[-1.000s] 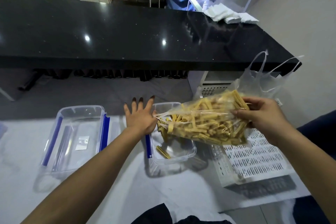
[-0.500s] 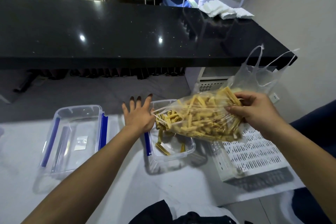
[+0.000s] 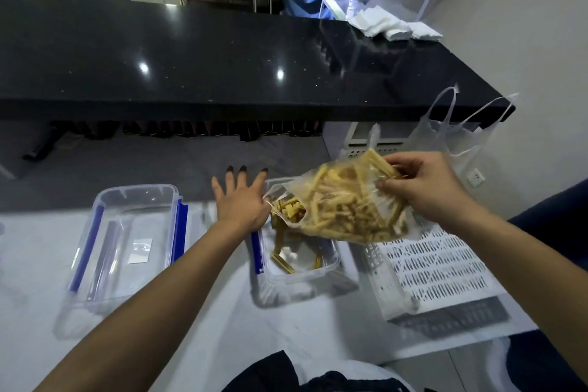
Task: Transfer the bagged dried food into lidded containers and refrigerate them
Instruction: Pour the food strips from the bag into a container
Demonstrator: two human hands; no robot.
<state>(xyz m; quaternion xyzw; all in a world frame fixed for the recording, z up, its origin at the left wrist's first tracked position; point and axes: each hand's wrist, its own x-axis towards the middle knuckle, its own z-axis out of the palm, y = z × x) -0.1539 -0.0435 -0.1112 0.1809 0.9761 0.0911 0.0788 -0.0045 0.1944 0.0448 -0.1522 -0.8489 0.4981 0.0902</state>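
The right hand [image 3: 423, 191] pinches the closed end of the bag [image 3: 346, 207], tilting it so its mouth hangs over the clear container [image 3: 327, 261]. The left hand [image 3: 241, 197], fingers spread, seems to hold the mouth open. Yellowish dried sticks [image 3: 337, 200] fill the bag; a few lie in the container.

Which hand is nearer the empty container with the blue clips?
Left. The left hand is just right of the empty container, at the bag mouth. The right hand holds the bag's far end, further right.
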